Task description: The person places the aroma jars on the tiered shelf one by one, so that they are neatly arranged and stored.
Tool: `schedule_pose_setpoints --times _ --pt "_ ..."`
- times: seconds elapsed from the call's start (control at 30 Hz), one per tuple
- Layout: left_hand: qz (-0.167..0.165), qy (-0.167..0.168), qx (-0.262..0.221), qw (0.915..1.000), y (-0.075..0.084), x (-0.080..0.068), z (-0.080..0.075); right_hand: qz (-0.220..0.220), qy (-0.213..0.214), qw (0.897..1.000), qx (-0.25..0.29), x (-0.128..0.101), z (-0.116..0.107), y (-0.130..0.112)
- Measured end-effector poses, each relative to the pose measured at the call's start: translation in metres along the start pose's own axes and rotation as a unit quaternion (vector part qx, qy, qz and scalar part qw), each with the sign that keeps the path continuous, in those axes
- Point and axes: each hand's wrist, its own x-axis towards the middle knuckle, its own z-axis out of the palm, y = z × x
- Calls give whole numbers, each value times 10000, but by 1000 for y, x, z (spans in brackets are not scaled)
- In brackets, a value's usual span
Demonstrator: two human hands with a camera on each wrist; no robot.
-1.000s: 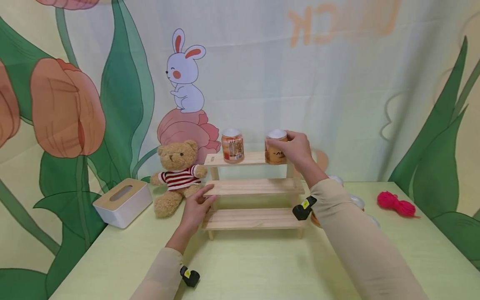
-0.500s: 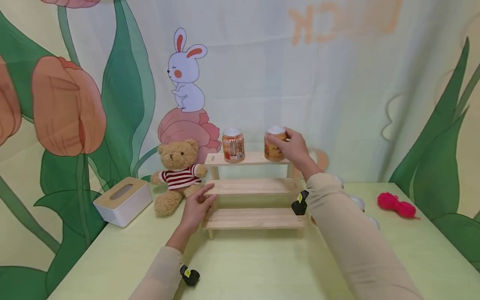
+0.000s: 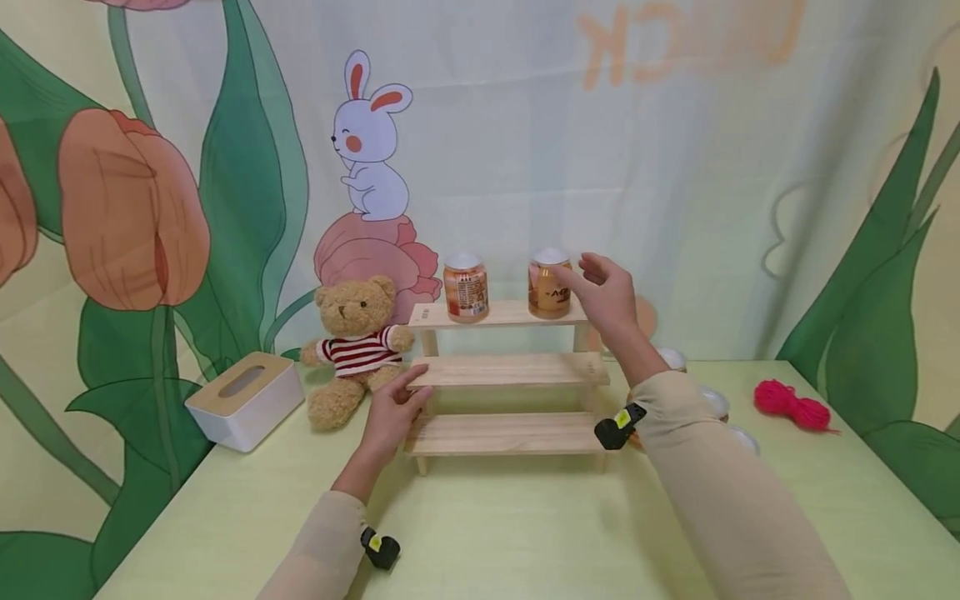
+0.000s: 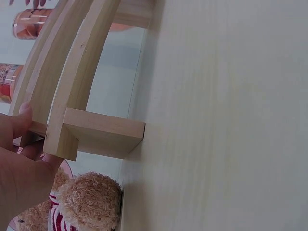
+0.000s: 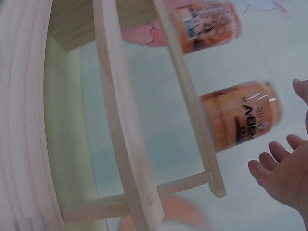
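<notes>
Painted tulips and a rabbit fill the backdrop behind your pale green worktop (image 3: 495, 525), where a three-step wooden shelf (image 3: 510, 371) stands between a teddy bear (image 3: 356, 350) and a red yarn ball (image 3: 787, 404) well off to the right. Your right hand (image 3: 603, 292) hangs just beside the right can (image 3: 549, 283) on the top step, fingers spread and relaxed, holding nothing; the right wrist view shows a clear gap between fingertips (image 5: 276, 151) and can (image 5: 243, 115). That reads as the placing step just finished: the can stands upright on the step, apart from the left can (image 3: 465, 287) (which sits upright near the step's middle). Your left hand (image 3: 390, 417) rests against the shelf's left end, fingers lying loosely along the edge of the middle step and thumb on top, steadying it rather than gripping, as the left wrist view also suggests (image 4: 21, 159). The next move, as I judge it, calls for drawing your right hand clear without brushing the can, then reaching for whatever goes on next; some white-topped things show behind your right sleeve, too hidden to name.
</notes>
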Motion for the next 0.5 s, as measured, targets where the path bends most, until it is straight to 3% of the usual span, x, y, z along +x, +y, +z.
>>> schedule_pose_setpoints --times 0.3,0.5 --pt "188 -18 135 9997 -1 5 2 -824 -95 9965 -121 -52 -32 8" --pt "123 46 172 9998 -2 2 -1 -1189 9 9928 -163 -79 -47 9"
